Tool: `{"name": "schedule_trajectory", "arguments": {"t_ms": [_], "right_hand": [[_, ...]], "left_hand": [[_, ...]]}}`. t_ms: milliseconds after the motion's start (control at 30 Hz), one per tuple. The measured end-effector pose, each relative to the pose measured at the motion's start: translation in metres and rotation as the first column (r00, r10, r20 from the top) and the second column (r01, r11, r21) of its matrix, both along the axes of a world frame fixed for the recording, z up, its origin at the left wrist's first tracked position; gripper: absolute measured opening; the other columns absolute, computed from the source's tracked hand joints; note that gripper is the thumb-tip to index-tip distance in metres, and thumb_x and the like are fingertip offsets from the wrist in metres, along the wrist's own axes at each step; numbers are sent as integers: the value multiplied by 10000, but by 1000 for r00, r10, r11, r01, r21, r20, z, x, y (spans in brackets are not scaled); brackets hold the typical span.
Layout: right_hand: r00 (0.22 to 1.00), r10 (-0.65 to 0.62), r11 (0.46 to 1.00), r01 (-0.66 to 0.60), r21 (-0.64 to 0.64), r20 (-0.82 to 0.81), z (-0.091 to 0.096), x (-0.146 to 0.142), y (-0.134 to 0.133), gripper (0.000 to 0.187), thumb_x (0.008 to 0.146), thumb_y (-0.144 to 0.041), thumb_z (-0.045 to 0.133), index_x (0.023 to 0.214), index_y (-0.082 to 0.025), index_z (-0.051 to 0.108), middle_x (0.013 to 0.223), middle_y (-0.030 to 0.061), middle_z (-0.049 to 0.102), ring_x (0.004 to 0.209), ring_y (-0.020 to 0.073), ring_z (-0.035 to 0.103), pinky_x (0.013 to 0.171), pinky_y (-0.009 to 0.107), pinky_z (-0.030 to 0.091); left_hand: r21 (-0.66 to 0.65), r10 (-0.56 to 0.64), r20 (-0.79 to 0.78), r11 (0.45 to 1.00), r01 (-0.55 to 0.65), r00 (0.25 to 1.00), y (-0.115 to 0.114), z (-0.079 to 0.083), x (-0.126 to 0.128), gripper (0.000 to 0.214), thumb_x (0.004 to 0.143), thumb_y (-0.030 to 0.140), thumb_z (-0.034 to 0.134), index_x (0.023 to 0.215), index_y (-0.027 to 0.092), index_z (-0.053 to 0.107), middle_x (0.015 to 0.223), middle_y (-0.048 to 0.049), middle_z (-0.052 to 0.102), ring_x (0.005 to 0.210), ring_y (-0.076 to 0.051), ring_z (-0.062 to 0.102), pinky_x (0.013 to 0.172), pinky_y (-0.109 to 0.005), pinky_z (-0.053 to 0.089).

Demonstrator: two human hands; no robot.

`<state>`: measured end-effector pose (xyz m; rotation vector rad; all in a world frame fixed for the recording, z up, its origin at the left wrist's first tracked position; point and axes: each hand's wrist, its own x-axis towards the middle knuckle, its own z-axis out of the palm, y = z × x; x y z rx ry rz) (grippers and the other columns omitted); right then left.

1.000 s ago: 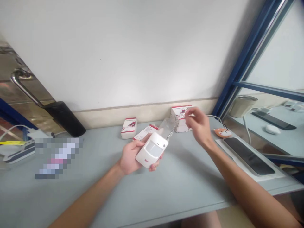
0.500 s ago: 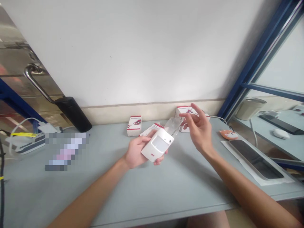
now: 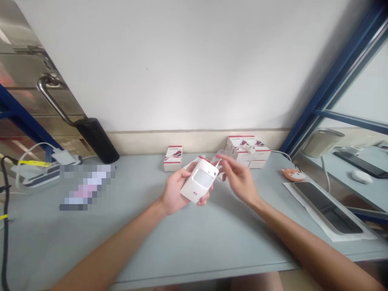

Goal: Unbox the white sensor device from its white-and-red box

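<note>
My left hand (image 3: pixel 175 190) is wrapped round a white motion-sensor unit (image 3: pixel 200 181) with a frosted window and a small red mark, held above the grey table (image 3: pixel 194 234). A clear plastic bag (image 3: pixel 218 158) sticks out behind the sensor's top. My right hand (image 3: pixel 239 178) is right beside the sensor, its fingers curled at the bag's edge; whether they pinch it I cannot tell.
White-and-red boxes (image 3: pixel 248 150) are stacked by the wall, with a smaller one (image 3: pixel 173 157) and another behind the sensor. A black cylinder (image 3: pixel 98 139) leans at the left. An orange fox-shaped item (image 3: pixel 293 174) and a dark slab (image 3: pixel 327 206) lie at the right.
My right hand came down from near the stacked boxes to the sensor's top right. The left hand kept hold of the sensor, and the view shifted slightly.
</note>
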<state>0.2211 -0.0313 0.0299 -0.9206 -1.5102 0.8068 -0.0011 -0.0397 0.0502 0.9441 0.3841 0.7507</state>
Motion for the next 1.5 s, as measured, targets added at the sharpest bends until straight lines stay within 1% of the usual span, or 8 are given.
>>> {"name": "schedule_trajectory", "arguments": {"t_ms": [100, 200, 300, 400, 600, 1167, 1367, 1500], "right_hand": [[978, 30, 998, -41, 45, 208, -7, -4, -1, 401, 1082, -469, 481, 1400, -308, 665, 1118, 51, 775, 908, 208, 723, 766, 355, 590], [858, -210, 972, 130, 196, 468, -11, 4, 7, 475, 1026, -431, 582, 1481, -297, 580, 1266, 89, 726, 1027, 258, 704, 873, 419, 576], [626, -347, 937, 196, 289, 699, -17, 12, 16, 348, 968, -386, 671, 1292, -260, 688, 1164, 99, 729, 1082, 299, 682, 905, 444, 544], [560, -360, 933, 228, 279, 747, -21, 13, 18, 145, 997, -297, 608, 1018, -245, 741, 1036, 75, 741, 981, 267, 684, 852, 406, 513], [758, -348, 937, 285, 200, 552, -12, 7, 12, 240, 1031, -383, 555, 962, -259, 749, 882, 39, 735, 740, 207, 636, 655, 334, 443], [920, -332, 942, 315, 114, 209, 8, 10, 6, 250, 1019, -466, 574, 1021, -251, 701, 856, 34, 718, 726, 195, 604, 683, 337, 461], [914, -10, 992, -41, -117, -406, 40, 42, 19, 276, 940, -470, 656, 794, -250, 572, 716, -18, 477, 587, 143, 429, 534, 280, 407], [853, 54, 976, -155, -152, -519, 51, 56, 21, 242, 840, -341, 637, 707, -264, 450, 670, -26, 355, 534, 144, 286, 471, 286, 351]], "left_hand": [[-31, 92, -3, 995, -92, 996, 1, -2, 3, 474, 917, 352, 430, 1362, 211, 508, 941, -130, 713, 621, -263, 654, 613, -376, 458], [-25, 229, -27, 973, -229, 973, 2, -1, 5, 404, 895, 336, 457, 1259, 184, 544, 909, -126, 713, 603, -248, 643, 608, -371, 479], [17, 282, -142, 959, -282, 949, 2, 1, 5, 366, 895, 332, 473, 1227, 192, 536, 860, -104, 711, 582, -240, 640, 574, -350, 485], [12, 169, -308, 985, -173, 936, 1, 2, 5, 386, 922, 340, 476, 1280, 200, 519, 850, -103, 718, 581, -238, 650, 545, -326, 478], [-6, 39, -376, 999, -44, 926, -1, -5, 10, 454, 965, 369, 460, 1397, 230, 470, 909, -106, 725, 607, -226, 672, 567, -312, 473], [10, 137, -167, 991, -137, 976, 6, -4, 4, 443, 907, 321, 417, 1305, 171, 539, 936, -140, 729, 636, -263, 662, 616, -374, 481], [-9, 62, -121, 998, -63, 991, 11, -3, -4, 452, 904, 336, 410, 1291, 163, 569, 957, -154, 730, 602, -253, 636, 610, -386, 466], [-50, -102, -132, 994, 96, 986, 11, -6, -4, 469, 909, 374, 399, 1298, 188, 585, 956, -160, 740, 605, -258, 643, 610, -379, 447]]}}
